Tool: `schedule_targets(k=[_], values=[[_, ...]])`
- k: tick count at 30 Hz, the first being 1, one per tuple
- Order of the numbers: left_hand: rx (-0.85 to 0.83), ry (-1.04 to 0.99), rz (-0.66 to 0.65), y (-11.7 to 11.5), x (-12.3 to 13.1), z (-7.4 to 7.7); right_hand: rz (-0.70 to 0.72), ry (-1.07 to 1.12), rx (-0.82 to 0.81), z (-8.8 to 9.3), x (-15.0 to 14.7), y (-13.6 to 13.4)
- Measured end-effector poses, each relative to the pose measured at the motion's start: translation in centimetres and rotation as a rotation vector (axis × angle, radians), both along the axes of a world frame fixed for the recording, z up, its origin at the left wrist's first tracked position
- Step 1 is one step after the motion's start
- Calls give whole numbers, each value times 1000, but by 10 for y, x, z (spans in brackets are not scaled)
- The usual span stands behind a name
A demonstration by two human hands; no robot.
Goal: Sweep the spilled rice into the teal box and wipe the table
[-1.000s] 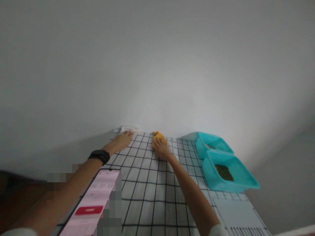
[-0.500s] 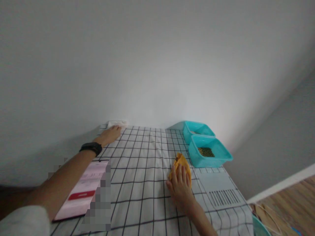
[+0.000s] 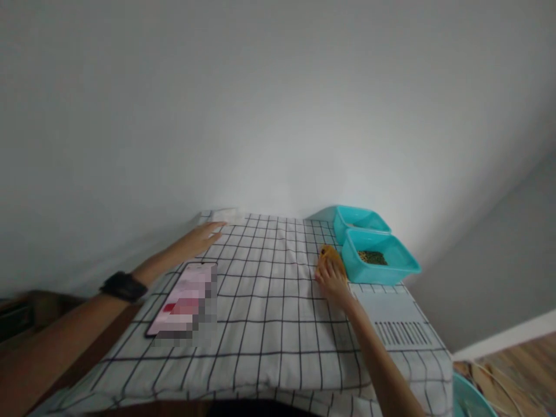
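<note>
My left hand (image 3: 202, 238) reaches over the far left of the checked tablecloth (image 3: 256, 301), fingers stretched out and holding nothing. Just beyond its fingertips lies a white folded tissue or cloth (image 3: 229, 216) near the wall. On the right side, my right hand (image 3: 333, 282) presses down with bent fingers on a crumpled orange-yellow cloth (image 3: 330, 253), which has a small dark spot at its far end. Part of that cloth is hidden under the fingers. Close to its right stands a turquoise bin (image 3: 369, 275) with green and yellowish grains inside.
A second turquoise bin (image 3: 362, 215) stands behind the first, by the wall. A pale slotted panel (image 3: 386, 307) lies at the table's right edge. A tablet or phone with a pink screen (image 3: 185, 295) lies front left. Cables (image 3: 495, 379) show on the floor.
My left hand has come away from the white tissue or cloth, its fingers now clear of it. My right hand and the orange-yellow cloth have moved farther forward. The view has shifted back.
</note>
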State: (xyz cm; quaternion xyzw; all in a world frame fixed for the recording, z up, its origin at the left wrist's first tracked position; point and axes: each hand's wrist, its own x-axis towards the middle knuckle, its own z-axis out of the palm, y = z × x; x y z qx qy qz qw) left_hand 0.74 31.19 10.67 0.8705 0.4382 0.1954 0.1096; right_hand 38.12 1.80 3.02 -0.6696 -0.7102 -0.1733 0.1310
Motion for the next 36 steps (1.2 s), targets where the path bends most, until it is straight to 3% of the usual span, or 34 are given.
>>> schedule_targets(k=[3,6,8,11,13,15,17,19,21,25,27,29,32,36], values=[[-29,-92,94,-72,-42,-15,-43,82,21,-43,-14,-61],[-57,-145,194,-152,-72,-47,-4,166,44,-78,-15,-108],[4,-162,255,-194,-73,-70,4,205,15,-81,-8,-106],[101,-79,358,-226,-52,-91,-31,238,-72,-57,-8,-56],[143,-46,396,-228,-38,-92,13,239,-161,-35,-31,-20],[177,-59,397,-224,-31,-86,131,242,-233,-20,-69,-5],[188,-78,383,-217,-31,-79,267,244,-257,-17,-107,-10],[187,-82,366,-211,-34,-75,335,249,-248,-20,-126,-25],[189,-75,340,-206,-35,-74,282,256,-233,-25,-113,-37],[162,-54,339,-200,-32,-68,-24,238,-190,-22,-30,-23],[134,-48,347,-199,-33,-62,-56,218,-193,-16,-2,-2],[108,-45,357,-199,-36,-54,8,203,-212,-12,-7,20],[87,-32,387,-202,-42,-46,153,190,-244,-12,-73,38],[65,-22,417,-206,-51,-42,425,253,-249,-18,-187,24]])
